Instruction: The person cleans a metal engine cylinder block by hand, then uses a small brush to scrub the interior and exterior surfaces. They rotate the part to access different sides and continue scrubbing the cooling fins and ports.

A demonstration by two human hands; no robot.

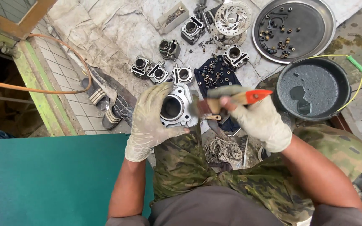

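My left hand (149, 119), in a dirty pale glove, grips a silver engine cylinder block (177, 106) with its round bore facing me. My right hand (259, 121), also gloved, holds a paintbrush (231, 97) with a wooden handle and orange tip. Its bristles touch the right side of the cylinder. Both hands are raised over my lap in camouflage trousers (197, 167).
Several more cylinder blocks (159, 72) lie on a stained sheet ahead. A dark cloth (214, 73) holds small nuts. A brake disc (232, 17), a round metal tray (294, 29) of parts and a black basin (313, 88) of grey liquid stand at right. Sandals (105, 104) and an orange hose (63, 71) lie left.
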